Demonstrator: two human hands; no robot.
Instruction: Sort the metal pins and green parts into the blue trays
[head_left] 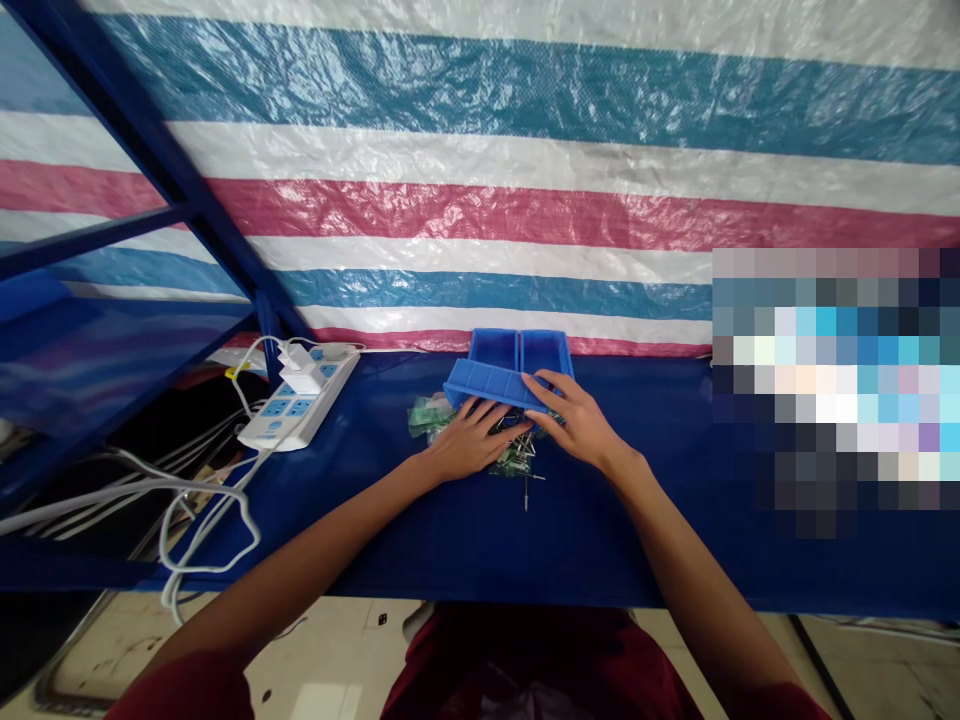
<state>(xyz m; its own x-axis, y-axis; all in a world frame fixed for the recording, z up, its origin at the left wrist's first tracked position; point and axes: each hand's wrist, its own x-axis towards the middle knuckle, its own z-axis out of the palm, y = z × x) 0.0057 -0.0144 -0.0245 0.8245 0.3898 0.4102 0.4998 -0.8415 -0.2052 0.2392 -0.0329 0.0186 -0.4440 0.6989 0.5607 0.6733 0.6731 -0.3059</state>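
Near the center of the frame, a tilted blue bin [487,383] lies in front of two upright blue bins, the left rear bin [493,346] and the right rear bin [547,350], which stand side by side at the back of the worktop [390,530]. The right hand [574,418] holds the tilted bin at its right end, its grip spread fairly wide, with fingertips on the bin's side. The left hand [471,440] is palm down just below the bin, fingertips at its lower edge and over the loose metal pins [519,450]; whether its grip closes on anything, I cannot tell. The pins lie in a jumbled heap between the hands, with a few separate ones just below. Green-tinted plastic [429,415] shows left of the left hand's fingers.

At the left of the frame, a white power strip [300,400] carries a white plug [301,370], and white cables [247,520] loop below it. A dark blue metal frame [161,150] slants across the upper left. Striped sheeting [480,210] fills the background, and a pixelated patch hides part of the right side.
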